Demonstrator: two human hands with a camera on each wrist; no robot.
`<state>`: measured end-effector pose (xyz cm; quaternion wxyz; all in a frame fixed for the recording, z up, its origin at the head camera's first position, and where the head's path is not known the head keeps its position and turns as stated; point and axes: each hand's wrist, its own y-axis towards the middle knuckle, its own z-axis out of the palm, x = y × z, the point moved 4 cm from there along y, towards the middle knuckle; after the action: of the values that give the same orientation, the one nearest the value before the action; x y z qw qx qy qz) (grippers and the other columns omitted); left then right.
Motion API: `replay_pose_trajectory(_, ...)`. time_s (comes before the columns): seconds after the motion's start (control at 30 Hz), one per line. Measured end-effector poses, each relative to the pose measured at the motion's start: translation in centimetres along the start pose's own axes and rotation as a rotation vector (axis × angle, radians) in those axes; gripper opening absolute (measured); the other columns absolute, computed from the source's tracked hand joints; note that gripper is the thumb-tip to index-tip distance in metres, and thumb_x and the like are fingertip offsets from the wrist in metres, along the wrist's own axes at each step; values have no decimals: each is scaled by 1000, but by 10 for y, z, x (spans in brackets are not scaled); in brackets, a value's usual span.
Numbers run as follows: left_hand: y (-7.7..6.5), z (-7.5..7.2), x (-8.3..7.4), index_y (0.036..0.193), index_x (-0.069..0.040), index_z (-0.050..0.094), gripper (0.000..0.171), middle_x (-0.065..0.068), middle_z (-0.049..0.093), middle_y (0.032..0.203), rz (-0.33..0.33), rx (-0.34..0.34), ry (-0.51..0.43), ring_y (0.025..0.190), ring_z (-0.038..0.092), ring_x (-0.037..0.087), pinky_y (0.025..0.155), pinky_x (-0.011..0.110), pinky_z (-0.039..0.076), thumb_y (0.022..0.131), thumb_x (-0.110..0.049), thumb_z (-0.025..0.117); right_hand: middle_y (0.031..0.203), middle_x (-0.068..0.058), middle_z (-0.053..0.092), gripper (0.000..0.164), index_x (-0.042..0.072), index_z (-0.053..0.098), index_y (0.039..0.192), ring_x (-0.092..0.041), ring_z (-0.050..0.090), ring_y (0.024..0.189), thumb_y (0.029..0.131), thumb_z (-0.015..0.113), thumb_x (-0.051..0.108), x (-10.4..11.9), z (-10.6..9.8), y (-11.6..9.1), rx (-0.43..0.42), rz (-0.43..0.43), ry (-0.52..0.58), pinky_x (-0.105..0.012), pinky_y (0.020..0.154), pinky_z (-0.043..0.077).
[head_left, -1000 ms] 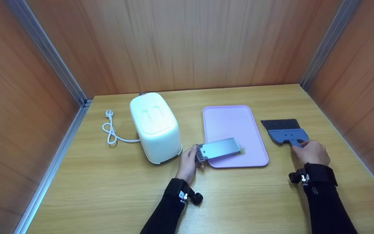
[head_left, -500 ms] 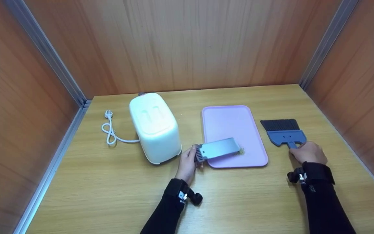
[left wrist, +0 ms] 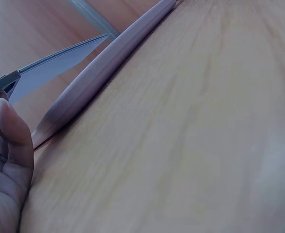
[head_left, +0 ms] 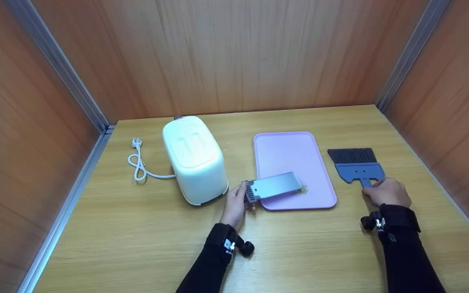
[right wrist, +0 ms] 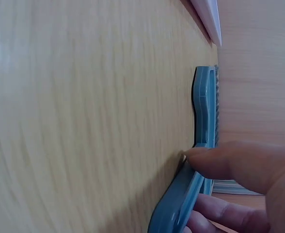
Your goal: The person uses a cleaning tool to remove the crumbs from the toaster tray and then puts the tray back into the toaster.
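My left hand (head_left: 234, 205) grips the slotted grey end of a metal crumb tray (head_left: 277, 185). The flat metal part slopes down over the near left of a lilac serving tray (head_left: 287, 152). A small heap of greenish crumbs (head_left: 303, 189) lies on the lilac tray by the crumb tray's lower end. In the left wrist view, the crumb tray (left wrist: 60, 65) slants above the lilac rim. At the right, my right hand (head_left: 389, 192) holds the handle of a blue hand brush (head_left: 358, 171), which lies with its dark bristles pointing away. Thumb and fingers pinch the handle (right wrist: 179, 199).
A white toaster (head_left: 196, 162) with a covered top stands left of the lilac tray. Its white cord (head_left: 139, 162) lies looped on the table (head_left: 136, 244), ending in a plug. Wooden panels (head_left: 234, 57) close off the back and both sides.
My right hand and the brush have shifted slightly left, and the brush handle has turned a little straighter. The left hand and the crumb tray stay in place.
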<state>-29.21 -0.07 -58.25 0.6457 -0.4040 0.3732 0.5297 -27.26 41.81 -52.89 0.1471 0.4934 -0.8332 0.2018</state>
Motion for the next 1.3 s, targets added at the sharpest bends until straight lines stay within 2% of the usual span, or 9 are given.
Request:
replay_pose_trajectory(0.27, 0, 1, 0, 127, 8, 54, 42, 10, 66, 92, -2, 5, -3, 67, 56, 14, 52, 25, 49, 108, -26, 39, 102, -15, 64, 47, 1, 65, 113, -29, 57, 85, 85, 71, 39, -1, 0, 1, 11, 23, 10, -35, 62, 40)
replay_pose_trajectory(0.5, 0, 1, -1, 128, 6, 55, 42, 11, 66, 96, -1, 14, 4, 70, 58, 15, 54, 26, 50, 108, -27, 39, 95, -13, 63, 45, 1, 64, 111, -28, 56, 82, 86, 70, 38, 2, -4, -2, 24, 13, 15, -36, 62, 40)
replay_pose_trajectory(0.67, 0, 1, -2, 126, 6, 56, 42, 12, 66, 97, -3, 13, 3, 71, 58, 15, 55, 26, 50, 108, -28, 39, 110, -21, 57, 52, -1, 60, 120, -33, 54, 92, 88, 68, 39, 11, -10, -10, -13, -18, 6, -40, 67, 42)
replay_pose_trajectory(0.8, 0, 3, -3, 127, 6, 56, 42, 12, 67, 98, -7, 22, 0, 72, 59, 15, 55, 25, 50, 108, -28, 40, 121, -25, 48, 56, 1, 59, 125, -38, 50, 102, 89, 67, 43, 25, -15, -20, -69, -72, 64, -44, 70, 43)
replay_pose_trajectory(0.93, 2, 4, -3, 130, 7, 54, 45, 12, 69, 100, -13, 23, 21, 75, 62, 14, 57, 24, 50, 107, -29, 40, 126, -24, 51, 54, 4, 61, 126, -38, 52, 107, 89, 68, 43, 47, -15, -33, -89, -141, 119, -44, 74, 45)
replay_pose_trajectory(1.13, 2, 3, -4, 131, 5, 55, 46, 10, 70, 101, -38, 31, 14, 73, 60, 13, 58, 23, 50, 107, -31, 41, 117, -18, 63, 42, 5, 65, 117, -33, 58, 105, 92, 68, 39, 86, -2, -53, -28, -288, 168, -43, 83, 47)
replay_pose_trajectory(1.3, -1, 6, -7, 124, 2, 61, 44, 7, 68, 89, -27, 25, 40, 64, 57, 14, 55, 24, 49, 106, -35, 45, 100, -13, 69, 33, 4, 70, 106, -27, 63, 92, 91, 71, 33, 112, 18, -65, 58, -406, 249, -34, 74, 50)
